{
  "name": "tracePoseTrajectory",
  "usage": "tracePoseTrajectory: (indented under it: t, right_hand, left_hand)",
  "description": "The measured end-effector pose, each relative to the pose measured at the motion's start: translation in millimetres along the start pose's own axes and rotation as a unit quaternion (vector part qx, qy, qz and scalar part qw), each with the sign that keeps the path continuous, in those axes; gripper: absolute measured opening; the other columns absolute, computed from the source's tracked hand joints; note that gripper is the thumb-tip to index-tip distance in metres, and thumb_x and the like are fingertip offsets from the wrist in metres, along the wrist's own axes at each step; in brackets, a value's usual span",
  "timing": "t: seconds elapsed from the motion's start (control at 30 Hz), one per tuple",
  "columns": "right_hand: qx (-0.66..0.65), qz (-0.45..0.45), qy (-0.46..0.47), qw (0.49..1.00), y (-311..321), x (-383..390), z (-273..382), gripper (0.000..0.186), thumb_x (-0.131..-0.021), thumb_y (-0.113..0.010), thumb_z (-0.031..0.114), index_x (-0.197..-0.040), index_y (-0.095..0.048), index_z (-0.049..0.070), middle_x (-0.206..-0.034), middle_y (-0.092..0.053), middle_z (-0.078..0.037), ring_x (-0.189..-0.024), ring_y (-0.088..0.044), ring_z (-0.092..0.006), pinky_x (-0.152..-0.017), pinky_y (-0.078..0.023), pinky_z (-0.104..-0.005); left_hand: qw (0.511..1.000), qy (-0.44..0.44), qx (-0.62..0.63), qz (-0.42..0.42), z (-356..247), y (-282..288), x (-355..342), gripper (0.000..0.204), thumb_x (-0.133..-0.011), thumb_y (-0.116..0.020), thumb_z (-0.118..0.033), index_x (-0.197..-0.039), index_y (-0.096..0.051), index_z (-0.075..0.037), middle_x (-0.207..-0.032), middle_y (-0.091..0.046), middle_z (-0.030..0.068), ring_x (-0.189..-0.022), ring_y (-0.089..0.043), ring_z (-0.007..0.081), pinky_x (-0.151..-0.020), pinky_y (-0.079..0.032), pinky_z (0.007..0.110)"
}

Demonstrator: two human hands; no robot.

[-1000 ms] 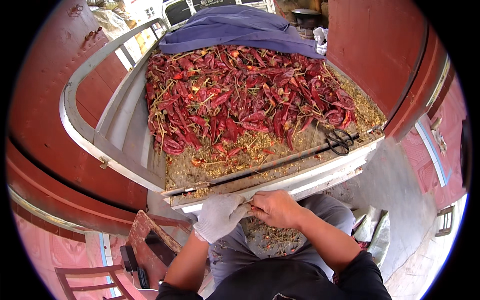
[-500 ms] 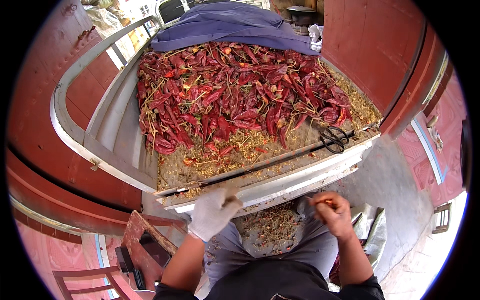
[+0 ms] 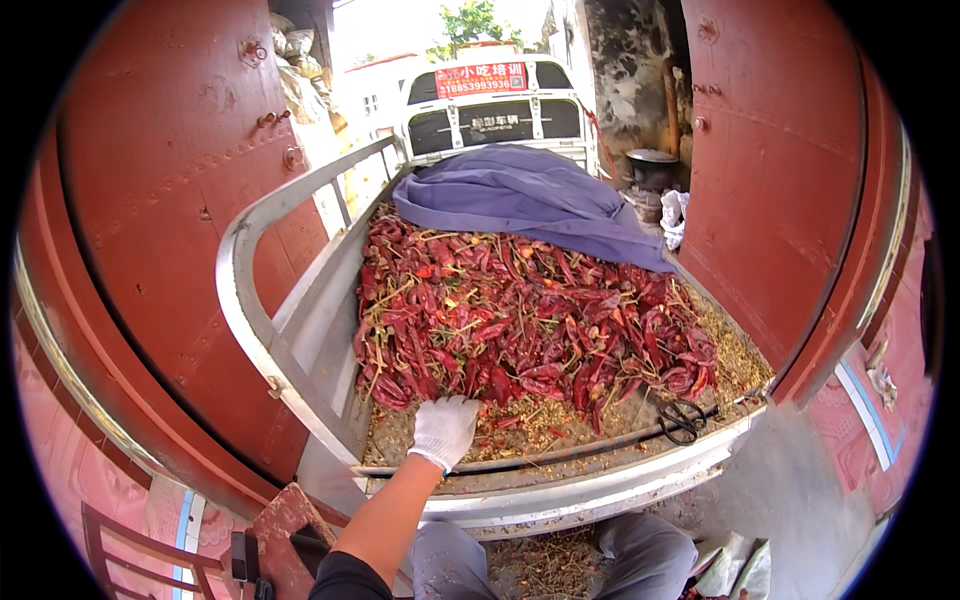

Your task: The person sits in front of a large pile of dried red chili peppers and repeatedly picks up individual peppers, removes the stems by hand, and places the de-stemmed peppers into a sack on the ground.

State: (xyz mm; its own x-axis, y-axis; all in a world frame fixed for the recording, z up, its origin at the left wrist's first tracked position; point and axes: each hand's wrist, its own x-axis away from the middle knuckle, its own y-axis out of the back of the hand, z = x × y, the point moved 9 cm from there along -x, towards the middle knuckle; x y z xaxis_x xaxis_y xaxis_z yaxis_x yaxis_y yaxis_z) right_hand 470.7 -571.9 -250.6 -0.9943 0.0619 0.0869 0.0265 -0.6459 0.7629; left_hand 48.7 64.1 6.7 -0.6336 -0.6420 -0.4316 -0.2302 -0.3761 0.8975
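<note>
My left hand [image 3: 445, 432], in a white knit glove, reaches over the truck bed's rear edge to the near left side of a heap of dried red chili peppers [image 3: 530, 330]. Its fingers are slightly bent and apart, their tips against the nearest peppers; no pepper shows inside the hand. Stems, wrinkled pods and loose yellow seeds lie around it. My right hand is out of view. To the right, black-handled scissors [image 3: 683, 423] rest at the bed's rear edge.
A purple-blue cloth [image 3: 530, 197] covers the heap's far end. A metal side rail [image 3: 240, 265] runs along the left. Red metal doors [image 3: 775, 150] flank the truck. Stem scraps [image 3: 545, 568] lie between my knees; a pale sack [image 3: 735, 570] is at lower right.
My left hand has moved from above my lap forward to the peppers. My right hand, closed on something small and red earlier, has left the view. The view has tilted up, showing the truck cab.
</note>
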Motion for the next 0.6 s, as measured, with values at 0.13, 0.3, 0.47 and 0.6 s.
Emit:
tracePoseTrajectory:
  t: [0.13,0.3,0.47,0.6]
  right_hand:
    - [-0.060,-0.015,0.084,0.995,6,-1,71,0.021,-0.097,-0.066,0.011,-0.116,-0.063,0.004,-0.096,-0.066,-0.009,-0.077,-0.061,-0.0175,-0.066,-0.048,-0.0324]
    - [-0.157,0.065,0.235,0.957,-12,36,199,0.027,-0.096,-0.067,0.011,-0.122,-0.061,0.005,-0.101,-0.066,-0.011,-0.083,-0.063,-0.0212,-0.072,-0.049,-0.0353]
    - [-0.203,0.223,0.332,0.894,-44,124,313,0.034,-0.095,-0.068,0.011,-0.127,-0.060,0.006,-0.106,-0.066,-0.013,-0.089,-0.065,-0.0249,-0.077,-0.051,-0.0382]
    - [-0.209,0.332,0.386,0.835,-68,196,370,0.039,-0.094,-0.069,0.011,-0.131,-0.059,0.006,-0.110,-0.066,-0.015,-0.094,-0.066,-0.0278,-0.081,-0.052,-0.0406]
  left_hand:
    - [0.992,0.043,0.080,-0.090,21,35,10,0.016,-0.088,-0.070,-0.022,-0.102,-0.076,-0.017,-0.088,-0.072,0.0074,-0.083,-0.071,0.0317,-0.074,-0.056,0.048]
    - [0.961,0.178,0.193,-0.084,59,51,24,0.023,-0.093,-0.068,-0.029,-0.107,-0.075,-0.012,-0.101,-0.075,0.0155,-0.095,-0.072,0.0367,-0.083,-0.057,0.048]
    - [0.884,0.284,0.353,-0.112,91,47,50,0.027,-0.093,-0.073,-0.031,-0.104,-0.076,-0.007,-0.097,-0.076,0.0164,-0.092,-0.073,0.0340,-0.082,-0.055,0.042]
    - [0.786,0.322,0.512,-0.124,84,47,69,0.024,-0.095,-0.073,-0.016,-0.114,-0.075,-0.002,-0.095,-0.076,0.0062,-0.082,-0.068,0.0114,-0.075,-0.054,0.029]
